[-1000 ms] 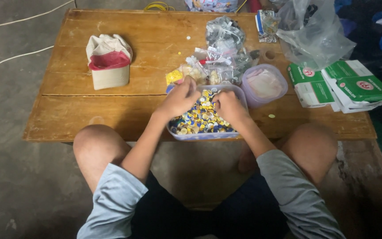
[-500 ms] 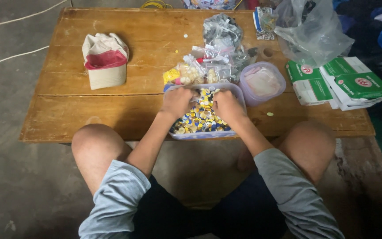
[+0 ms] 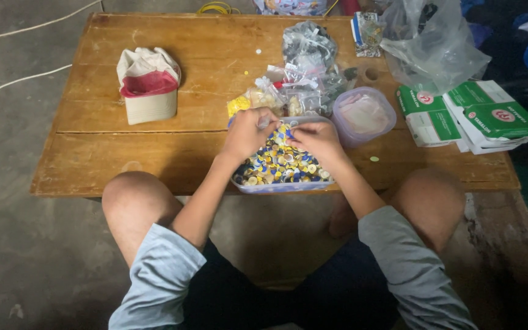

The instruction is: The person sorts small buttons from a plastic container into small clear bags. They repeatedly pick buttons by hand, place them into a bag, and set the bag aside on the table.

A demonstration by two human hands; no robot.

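Crowding both hands [image 3: 282,135] (over the bead tub [image 3: 282,177]): plastic bags [image 3: 307,73], lidded container [image 3: 363,114].

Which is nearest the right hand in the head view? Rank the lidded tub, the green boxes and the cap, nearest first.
From the right hand:
1. Lidded tub, just beyond it to the right.
2. Green boxes, at the table's right end.
3. Cap, far left, past the left hand.
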